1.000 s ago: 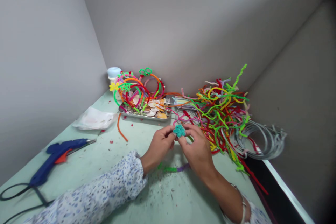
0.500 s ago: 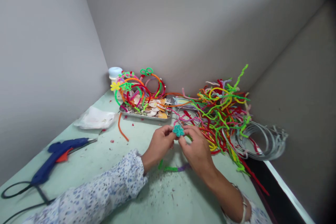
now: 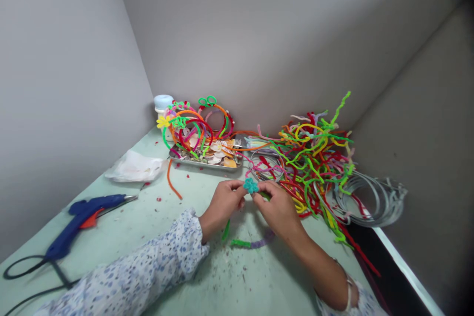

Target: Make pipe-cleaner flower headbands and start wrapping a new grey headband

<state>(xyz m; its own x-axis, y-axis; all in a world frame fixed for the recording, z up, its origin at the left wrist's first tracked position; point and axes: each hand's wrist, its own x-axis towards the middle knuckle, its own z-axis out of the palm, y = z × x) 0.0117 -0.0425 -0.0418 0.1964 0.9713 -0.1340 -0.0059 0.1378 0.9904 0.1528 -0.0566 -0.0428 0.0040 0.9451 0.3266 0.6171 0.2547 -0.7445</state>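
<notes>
L hand (image 3: pixel 224 205) & R hand (image 3: pixel 280 211) pinch teal flower (image 3: pixel 251 185) w/ fingers (image 3: pixel 268 186) above tbl (image 3: pixel 148 215), tray (image 3: pixel 207 164) behind.

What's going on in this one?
A person holds a small teal flower between the left hand and the right hand, above a table. A green and purple strip shows below. A glue gun lies to the left, and a heap of fuzzy sticks to the right.

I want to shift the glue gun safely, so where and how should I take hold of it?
Grip the blue handle of the glue gun, probably from the near left: it slants that way, while the metal tip points right, away from it. Avoid pressing the orange trigger.
</notes>
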